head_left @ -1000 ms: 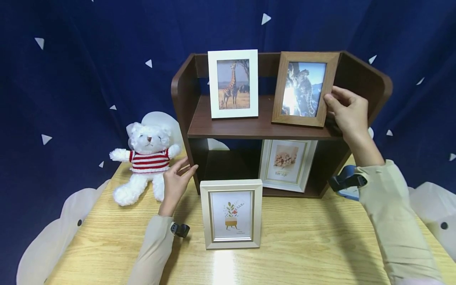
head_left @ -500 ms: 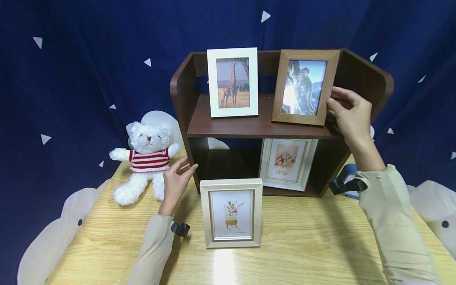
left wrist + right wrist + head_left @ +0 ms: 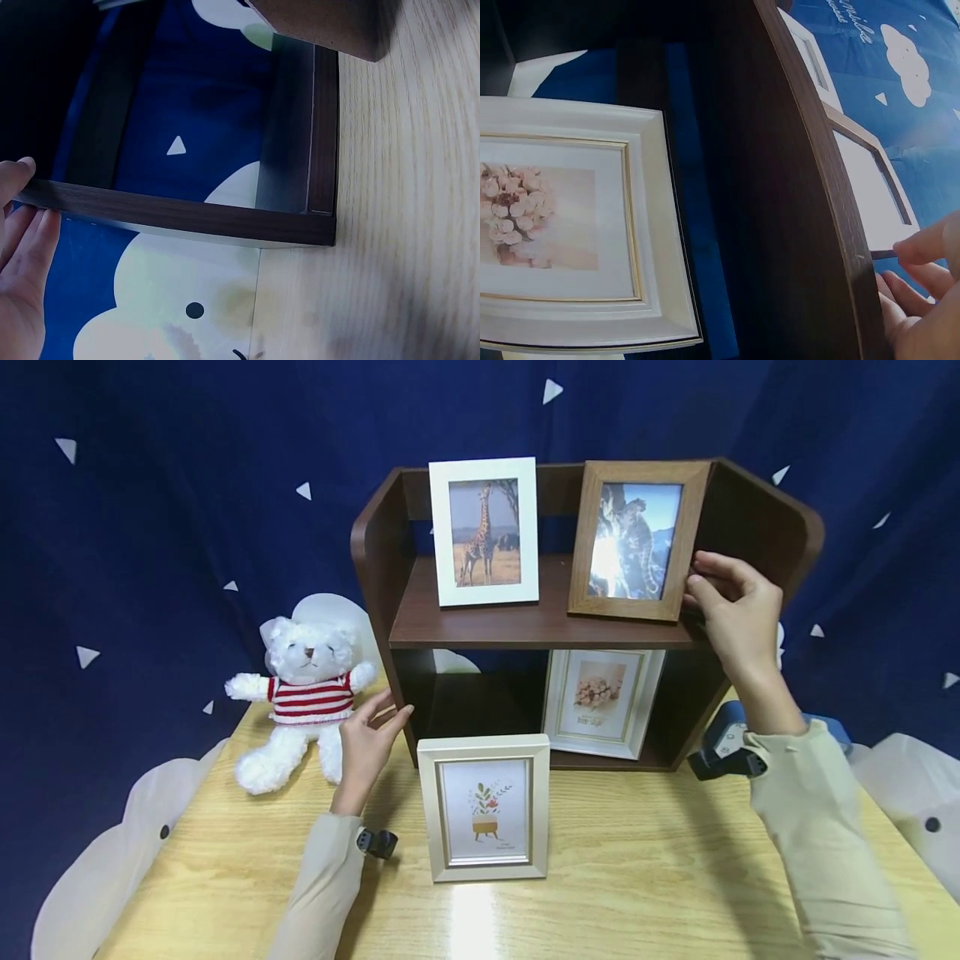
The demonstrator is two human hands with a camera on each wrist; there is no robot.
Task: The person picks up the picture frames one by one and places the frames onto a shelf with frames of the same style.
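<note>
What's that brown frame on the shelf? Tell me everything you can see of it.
The brown frame is a taller-than-wide rectangle with a flat border that looks like wood. Its photo shows a spotted cat with a long tail and blue sky, partly washed out by glare. It stands on the upper level of the shelf, toward the right, picture facing forward, apart from the giraffe frame. The right hand is at its right edge; I can't tell whether it touches.

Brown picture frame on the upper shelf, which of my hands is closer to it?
Right. Your right hand is at the right edge of the brown picture frame; your left hand is lower down, gripping the shelf's left side panel.
</note>
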